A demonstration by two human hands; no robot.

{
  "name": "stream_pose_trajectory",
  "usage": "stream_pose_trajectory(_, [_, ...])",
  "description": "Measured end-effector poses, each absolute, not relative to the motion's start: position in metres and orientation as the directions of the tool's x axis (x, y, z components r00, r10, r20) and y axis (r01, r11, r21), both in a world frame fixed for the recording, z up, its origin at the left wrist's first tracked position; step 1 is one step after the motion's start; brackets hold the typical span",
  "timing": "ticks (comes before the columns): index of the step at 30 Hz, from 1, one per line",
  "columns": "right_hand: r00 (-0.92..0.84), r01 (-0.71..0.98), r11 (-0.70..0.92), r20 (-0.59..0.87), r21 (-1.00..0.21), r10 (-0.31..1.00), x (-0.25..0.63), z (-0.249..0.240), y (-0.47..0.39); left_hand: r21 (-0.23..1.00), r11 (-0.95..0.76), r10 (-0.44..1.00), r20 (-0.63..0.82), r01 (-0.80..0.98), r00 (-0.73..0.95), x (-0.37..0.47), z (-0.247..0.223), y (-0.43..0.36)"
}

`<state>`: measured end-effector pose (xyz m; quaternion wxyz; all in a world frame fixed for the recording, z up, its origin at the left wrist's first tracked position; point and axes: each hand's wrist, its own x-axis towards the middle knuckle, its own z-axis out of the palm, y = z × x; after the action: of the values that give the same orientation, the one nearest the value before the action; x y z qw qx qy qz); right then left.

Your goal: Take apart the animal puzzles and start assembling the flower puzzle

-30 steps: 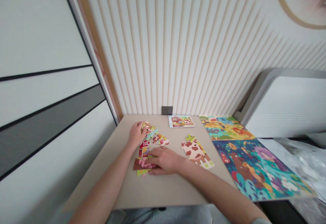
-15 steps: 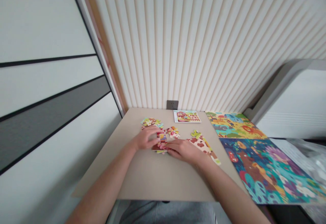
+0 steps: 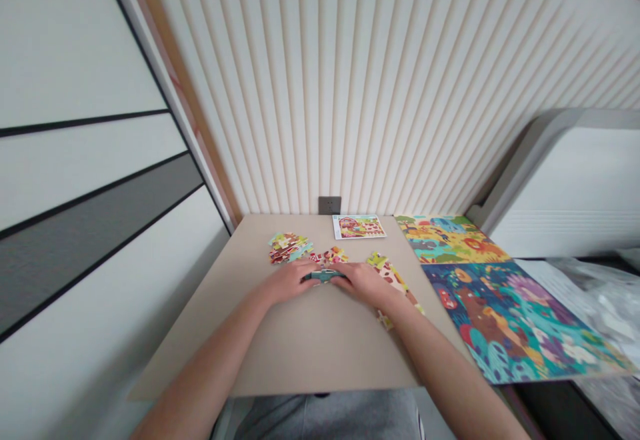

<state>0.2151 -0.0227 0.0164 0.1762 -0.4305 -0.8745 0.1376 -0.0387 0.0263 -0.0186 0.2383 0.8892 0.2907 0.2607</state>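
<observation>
Between my left hand (image 3: 290, 280) and my right hand (image 3: 367, 282) are jigsaw puzzle pieces (image 3: 324, 276), gripped at both ends. They are tipped up, so a grey-green side faces me; whether they are joined or stacked I cannot tell. Just beyond my fingers lie loose puzzle pieces (image 3: 334, 255). A pile of pieces (image 3: 290, 247) sits farther back on the left. Under and beside my right forearm, a joined strip of puzzle (image 3: 395, 279) with brown-spotted white areas is partly covered.
A small picture card (image 3: 359, 227) lies at the back of the beige table (image 3: 320, 353), near a wall socket (image 3: 330, 205). Two finished puzzles, one yellow (image 3: 450, 240) and one dark blue (image 3: 520, 320), cover the right side. Clear plastic wrapping (image 3: 595, 293) lies beyond them.
Both hands have closed on the pieces that lay picture-up between them and tilted them up off the table. The view has shifted slightly.
</observation>
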Motion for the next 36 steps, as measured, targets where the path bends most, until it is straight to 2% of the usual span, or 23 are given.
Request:
stream_pose_trajectory(3, [-0.535, 0.711, 0.578, 0.226, -0.400, 0.814, 0.213, 0.015, -0.025, 0.580, -0.708, 0.669, 0.369, 0.403, 0.645, -0.040, -0.020, 0.025])
stream_pose_trajectory(7, [-0.475, 0.684, 0.556, 0.290, -0.473, 0.831, 0.209, 0.010, -0.025, 0.561, -0.706, 0.682, 0.373, 0.433, 0.629, -0.039, -0.014, 0.020])
stream_pose_trajectory(12, [-0.297, 0.651, 0.451, 0.341, -0.610, 0.892, 0.206, 0.005, -0.023, 0.643, -0.648, 0.714, 0.326, 0.409, 0.619, -0.038, -0.010, 0.018])
stream_pose_trajectory(18, [-0.169, 0.488, 0.340, 0.295, -0.804, 0.941, 0.207, 0.003, -0.015, 0.699, -0.591, 0.773, 0.346, 0.404, 0.533, -0.035, -0.024, 0.028])
stream_pose_trajectory(24, [-0.088, 0.430, 0.357, 0.356, -0.829, 0.931, 0.208, 0.005, -0.013, 0.732, -0.563, 0.771, 0.299, 0.383, 0.562, -0.033, -0.019, 0.025])
stream_pose_trajectory(28, [-0.077, 0.394, 0.411, 0.416, -0.822, 0.906, 0.206, 0.009, -0.015, 0.704, -0.591, 0.775, 0.359, 0.394, 0.520, -0.034, -0.015, 0.025])
stream_pose_trajectory(33, [-0.112, 0.126, 0.275, 0.262, -0.953, 0.959, 0.206, 0.010, -0.013, 0.652, -0.648, 0.750, 0.455, 0.393, 0.481, -0.036, -0.014, 0.029])
stream_pose_trajectory(36, [-0.169, 0.004, 0.205, 0.201, -0.979, 0.965, 0.208, 0.010, -0.012, 0.734, -0.608, 0.763, 0.435, 0.302, 0.478, -0.035, -0.017, 0.029])
